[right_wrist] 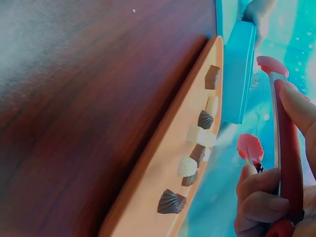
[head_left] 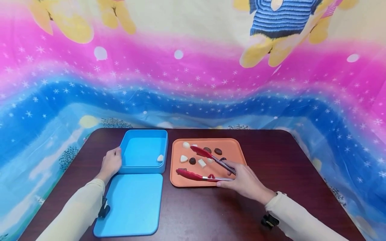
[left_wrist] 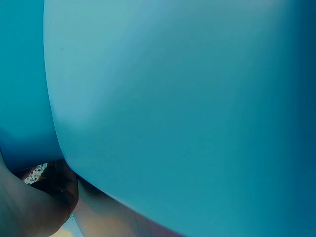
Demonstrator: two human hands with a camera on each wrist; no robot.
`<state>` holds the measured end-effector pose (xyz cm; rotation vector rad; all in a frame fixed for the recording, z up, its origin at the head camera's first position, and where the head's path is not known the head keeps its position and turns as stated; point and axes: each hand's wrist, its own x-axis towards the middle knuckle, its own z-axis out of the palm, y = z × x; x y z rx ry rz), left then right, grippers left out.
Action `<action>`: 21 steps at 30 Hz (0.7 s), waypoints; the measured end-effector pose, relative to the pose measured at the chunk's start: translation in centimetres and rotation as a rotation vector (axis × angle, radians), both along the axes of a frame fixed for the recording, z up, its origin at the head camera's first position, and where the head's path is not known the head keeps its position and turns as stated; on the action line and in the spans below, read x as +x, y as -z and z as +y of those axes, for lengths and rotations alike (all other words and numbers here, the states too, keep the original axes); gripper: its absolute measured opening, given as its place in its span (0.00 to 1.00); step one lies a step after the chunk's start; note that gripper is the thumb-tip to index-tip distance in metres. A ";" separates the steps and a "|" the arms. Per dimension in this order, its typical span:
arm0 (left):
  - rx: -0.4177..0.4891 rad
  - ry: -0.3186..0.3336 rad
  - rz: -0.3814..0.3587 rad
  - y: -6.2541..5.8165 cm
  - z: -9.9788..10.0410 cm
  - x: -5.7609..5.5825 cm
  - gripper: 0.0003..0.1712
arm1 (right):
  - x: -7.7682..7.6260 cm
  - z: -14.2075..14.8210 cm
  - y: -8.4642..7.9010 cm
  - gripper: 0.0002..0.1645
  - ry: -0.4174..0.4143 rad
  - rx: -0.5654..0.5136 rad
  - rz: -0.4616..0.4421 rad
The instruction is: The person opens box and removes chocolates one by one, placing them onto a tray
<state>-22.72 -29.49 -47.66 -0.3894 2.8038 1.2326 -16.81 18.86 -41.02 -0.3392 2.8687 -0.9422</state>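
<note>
At the left wall of the open blue box [head_left: 144, 169], my left hand [head_left: 111, 163] grips the side with its fingers near the rim. A single white chocolate piece [head_left: 160, 158] lies inside, in the near right corner. My right hand [head_left: 249, 182] holds red-tipped tongs [head_left: 224, 165] above the orange tray [head_left: 236, 147]. The tong arms are spread apart with nothing between the tips. On the tray lie several white and brown chocolates, among them a round dark one [head_left: 192, 161] and a white block [head_left: 201, 163]. One tong tip partly covers a brown piece [head_left: 182, 170].
A flat blue lid [head_left: 132, 204] lies on the dark wooden table [head_left: 193, 214] in front of the box. Behind and beside the table hangs a patterned cloth [head_left: 193, 80]. In the right wrist view, the tray edge [right_wrist: 148, 170] stands close to the box.
</note>
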 end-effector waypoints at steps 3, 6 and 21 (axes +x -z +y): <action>0.002 0.001 0.001 0.0 0.0 0.0 0.39 | -0.4 -0.4 -0.3 0.51 0.004 0.023 0.017; 0.003 -0.002 0.004 -0.1 0.0 0.1 0.39 | -0.8 -1.2 -0.8 0.47 0.007 0.039 0.035; 0.001 0.002 0.006 0.1 -0.1 -0.1 0.39 | -3.3 -6.5 -3.9 0.37 -0.160 0.099 0.137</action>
